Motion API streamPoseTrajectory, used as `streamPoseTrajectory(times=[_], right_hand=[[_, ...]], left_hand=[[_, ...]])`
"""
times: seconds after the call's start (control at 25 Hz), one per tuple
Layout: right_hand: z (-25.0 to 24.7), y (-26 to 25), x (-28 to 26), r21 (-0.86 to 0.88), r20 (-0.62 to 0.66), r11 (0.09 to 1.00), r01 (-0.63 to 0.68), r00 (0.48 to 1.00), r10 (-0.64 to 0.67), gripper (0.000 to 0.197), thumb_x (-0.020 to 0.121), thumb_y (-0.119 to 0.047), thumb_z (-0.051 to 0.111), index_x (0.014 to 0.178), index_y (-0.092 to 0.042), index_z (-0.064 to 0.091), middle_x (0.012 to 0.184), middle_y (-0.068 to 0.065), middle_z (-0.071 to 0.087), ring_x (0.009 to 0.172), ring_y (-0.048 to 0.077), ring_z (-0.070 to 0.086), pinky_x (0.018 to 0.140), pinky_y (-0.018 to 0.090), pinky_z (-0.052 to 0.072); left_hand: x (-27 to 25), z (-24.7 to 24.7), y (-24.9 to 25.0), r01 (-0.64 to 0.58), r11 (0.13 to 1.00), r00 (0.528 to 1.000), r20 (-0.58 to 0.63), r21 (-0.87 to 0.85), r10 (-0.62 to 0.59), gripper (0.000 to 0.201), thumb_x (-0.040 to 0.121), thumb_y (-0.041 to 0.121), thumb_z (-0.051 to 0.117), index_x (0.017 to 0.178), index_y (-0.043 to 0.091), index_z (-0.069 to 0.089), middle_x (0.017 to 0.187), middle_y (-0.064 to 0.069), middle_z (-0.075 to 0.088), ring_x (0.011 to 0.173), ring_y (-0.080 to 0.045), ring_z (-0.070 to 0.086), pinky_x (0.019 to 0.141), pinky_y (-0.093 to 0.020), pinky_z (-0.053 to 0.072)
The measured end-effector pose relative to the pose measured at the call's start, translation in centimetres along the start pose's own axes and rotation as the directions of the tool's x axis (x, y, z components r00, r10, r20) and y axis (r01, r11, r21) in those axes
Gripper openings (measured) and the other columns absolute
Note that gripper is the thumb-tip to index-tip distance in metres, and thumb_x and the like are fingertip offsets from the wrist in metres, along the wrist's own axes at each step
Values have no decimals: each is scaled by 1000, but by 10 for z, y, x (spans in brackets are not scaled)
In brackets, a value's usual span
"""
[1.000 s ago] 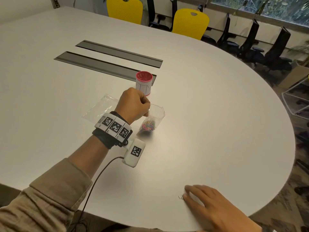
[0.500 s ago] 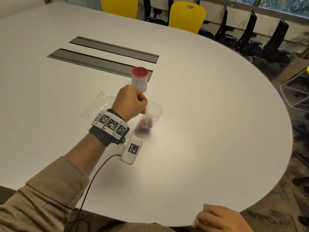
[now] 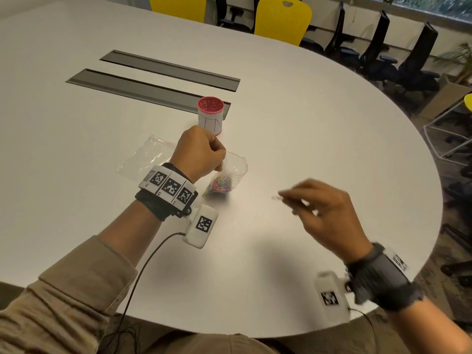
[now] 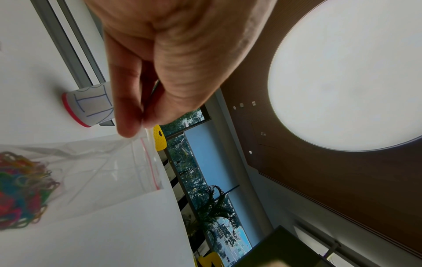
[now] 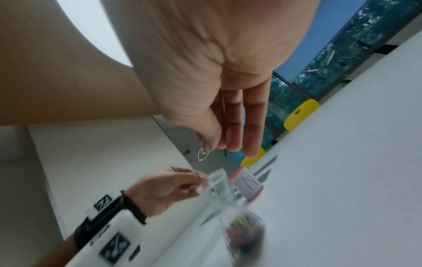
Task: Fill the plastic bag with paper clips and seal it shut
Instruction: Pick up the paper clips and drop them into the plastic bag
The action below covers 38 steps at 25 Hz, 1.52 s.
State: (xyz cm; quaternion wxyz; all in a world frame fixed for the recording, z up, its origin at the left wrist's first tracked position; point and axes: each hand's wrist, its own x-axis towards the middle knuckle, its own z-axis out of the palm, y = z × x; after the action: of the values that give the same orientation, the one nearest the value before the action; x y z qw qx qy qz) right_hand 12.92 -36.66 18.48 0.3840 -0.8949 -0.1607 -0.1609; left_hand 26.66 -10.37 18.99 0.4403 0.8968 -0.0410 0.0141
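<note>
Pretty clearly an office meeting room: a big white oval conference table (image 3: 306,149) is fitted with recessed cable trays (image 3: 143,89), and it's ringed by yellow chairs (image 3: 282,19) and black swivel chairs (image 3: 413,62) beside large windows (image 4: 205,180).

on the desk (image 3: 306,123) the bag (image 3: 231,172) stands near the middle, clips (image 3: 219,186) in its bottom, the left hand (image 3: 199,154) at its left rim. behind it stands a cup (image 3: 210,114), just before two slots (image 3: 143,90). a second bag (image 3: 145,159) lies left. the right hand (image 3: 329,210) hangs to the right, a clip (image 5: 203,153) at its fingertips.
</note>
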Motion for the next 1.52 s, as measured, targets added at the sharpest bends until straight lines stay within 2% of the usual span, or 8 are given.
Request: streamPoseTrajectory(times=[0.24, 0.52, 0.68, 0.8, 1.0, 1.12, 1.32, 1.52], right_hand=[[45, -5, 97, -126, 29, 986, 106, 994, -103, 11, 86, -11, 84, 96, -15, 85, 85, -1, 75, 72, 17, 68, 66, 41, 57], [79, 5, 120, -276, 132, 943, 185, 979, -153, 16, 94, -16, 75, 107, -20, 83, 97, -2, 75, 80, 21, 70, 64, 43, 58], [72, 8, 122, -221, 81, 974, 48, 996, -30, 21, 88, -25, 81, 110, -24, 81, 102, -5, 68, 77, 15, 69, 73, 38, 58], [69, 7, 128, -228, 157, 970, -87, 980, 124, 30, 85, -27, 83, 115, -23, 79, 96, -6, 73, 78, 16, 70, 80, 38, 60], [67, -2, 138, -245, 162, 963, -108, 975, 151, 16, 80, -9, 74, 92, -15, 84, 71, 0, 73, 67, 18, 68, 69, 32, 60], [63, -9, 142, -220, 140, 963, -157, 972, 190, 16, 74, -9, 72, 84, -15, 83, 61, -5, 67, 62, 19, 71, 64, 31, 61], [57, -17, 141, -211, 112, 958, -196, 968, 222, 15, 71, -8, 70, 75, -17, 81, 58, -5, 66, 61, 22, 72, 65, 38, 65], [45, -22, 136, -178, 135, 953, -244, 953, 270, 16, 76, -8, 66, 69, -16, 78, 57, -2, 68, 50, 17, 74, 60, 35, 66]], left_hand=[[2, -1, 2, -16, 1000, 1000, 17, -9, 16, 8, 90, 8, 75, 84, 7, 80, 73, -7, 77, 59, -23, 78, 68, -44, 69], [7, -4, 5, -33, 999, 999, 29, 8, 33, 8, 92, 14, 76, 93, 7, 81, 81, -7, 78, 64, -20, 78, 70, -40, 69], [7, -6, 7, -50, 998, 997, 55, 24, 49, 9, 94, 14, 75, 97, 8, 81, 83, -6, 78, 66, -19, 79, 71, -37, 69], [7, -6, 9, -90, 994, 993, 84, 65, 85, 11, 95, 15, 74, 100, 9, 81, 84, -6, 79, 68, -18, 78, 72, -36, 69], [3, -8, 12, -116, 988, 989, 102, 97, 106, 13, 94, 25, 78, 103, 16, 75, 86, -3, 78, 66, -15, 75, 69, -30, 64], [0, -7, 11, -90, 966, 988, 142, 242, 57, 37, 86, 42, 83, 110, 24, 62, 89, 4, 72, 72, -14, 71, 72, -30, 58], [0, -9, 17, -60, 962, 983, 182, 266, 11, 19, 87, 11, 74, 99, 21, 64, 87, -2, 74, 62, -15, 77, 69, -30, 63], [8, -23, 28, -141, 931, 976, 203, 336, 75, 14, 87, 8, 76, 86, 21, 74, 70, -1, 78, 59, -17, 77, 68, -31, 66]])
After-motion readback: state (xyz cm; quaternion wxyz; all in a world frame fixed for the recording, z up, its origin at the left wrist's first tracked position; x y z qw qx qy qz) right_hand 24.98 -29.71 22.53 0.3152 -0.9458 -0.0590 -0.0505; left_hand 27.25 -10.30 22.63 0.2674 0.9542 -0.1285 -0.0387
